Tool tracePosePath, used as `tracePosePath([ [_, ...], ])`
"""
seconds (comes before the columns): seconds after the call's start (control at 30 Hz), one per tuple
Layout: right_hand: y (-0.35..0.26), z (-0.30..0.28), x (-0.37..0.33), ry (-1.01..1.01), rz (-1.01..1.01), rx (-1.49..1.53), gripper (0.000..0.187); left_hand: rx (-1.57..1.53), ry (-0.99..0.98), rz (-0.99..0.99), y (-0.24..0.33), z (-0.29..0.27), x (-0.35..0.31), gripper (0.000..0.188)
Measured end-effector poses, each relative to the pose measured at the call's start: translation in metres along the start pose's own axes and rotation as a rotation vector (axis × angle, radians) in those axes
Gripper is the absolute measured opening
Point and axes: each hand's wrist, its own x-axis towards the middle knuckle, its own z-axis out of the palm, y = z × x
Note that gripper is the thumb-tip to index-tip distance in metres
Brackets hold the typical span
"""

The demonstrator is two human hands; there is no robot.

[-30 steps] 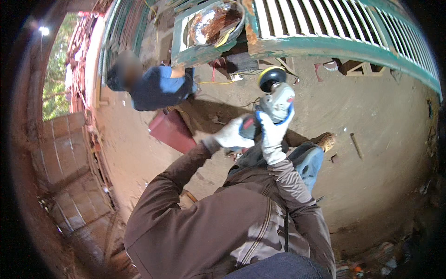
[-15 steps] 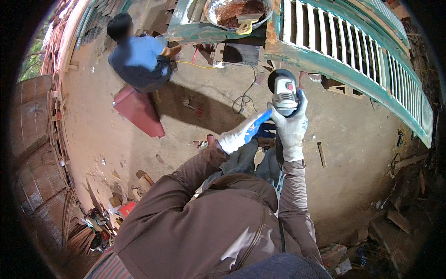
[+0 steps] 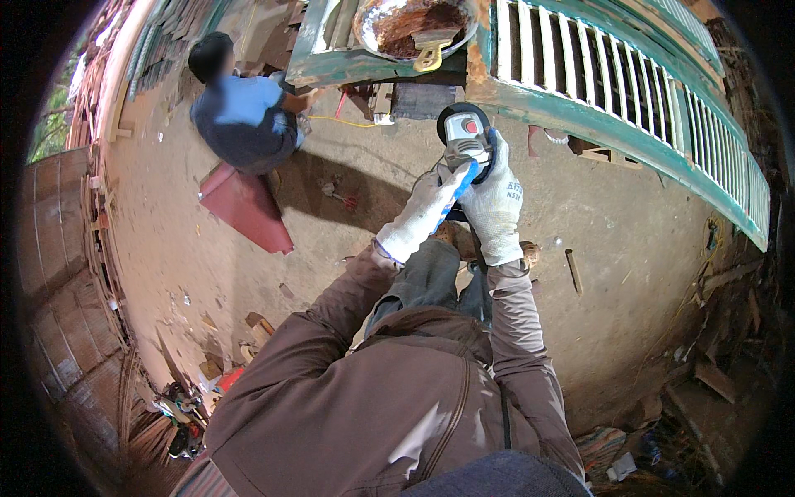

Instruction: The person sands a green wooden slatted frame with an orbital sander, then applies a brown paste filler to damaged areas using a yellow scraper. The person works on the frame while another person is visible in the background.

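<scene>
An angle grinder point(image 3: 464, 147) with a grey head, a red button and a dark round disc is in front of me, below the edge of a green wooden frame. My right hand point(image 3: 494, 207), in a white knit glove with a blue palm, is closed around the grinder's body from the right. My left hand point(image 3: 426, 211), gloved alike, lies against the grinder from the left and looks closed on it. Its fingertips are partly hidden behind the tool. The disc touches nothing that I can see.
The green frame with white slats point(image 3: 571, 50) spans the upper right. On it rests a metal pan point(image 3: 364, 29) with brown stuff and a scraper point(image 3: 429, 56). A person point(image 3: 244, 112) crouches at the upper left, by a red panel point(image 3: 244, 211). A yellow cord point(image 3: 339, 123) crosses the floor.
The grinder and my right hand have moved left and a little up. My left hand has come from beside the tool onto its body.
</scene>
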Motion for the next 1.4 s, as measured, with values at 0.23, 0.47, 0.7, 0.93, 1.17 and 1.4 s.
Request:
tracePosePath([
  [0.23, -0.009, -0.011, 0.003, -0.012, 0.066, -0.014, 0.073, -0.122, -0.097, 0.121, -0.003, 0.008, 0.007, 0.033],
  [0.47, 0.018, -0.037, -0.001, 0.158, 0.025, 0.032, 0.072, -0.132, -0.27, 0.095, -0.011, 0.047, 0.021, 0.036],
  [0.7, 0.015, -0.044, -0.011, 0.175, 0.095, 0.063, 0.087, 0.306, -0.271, 0.254, -0.021, 0.05, 0.022, 0.032],
  [0.93, 0.013, -0.021, -0.003, 0.021, 0.015, 0.028, 0.078, 0.333, -0.167, 0.286, -0.032, 0.013, 0.017, 0.038],
  [1.17, 0.046, -0.07, -0.002, 0.088, 0.049, -0.01, 0.08, 0.128, -0.176, 0.12, -0.017, 0.078, 0.015, 0.031],
  [1.4, 0.093, -0.15, 0.009, 0.133, 0.087, 0.043, 0.074, 0.118, -0.25, -0.076, 0.002, 0.178, 0.02, 0.033],
])
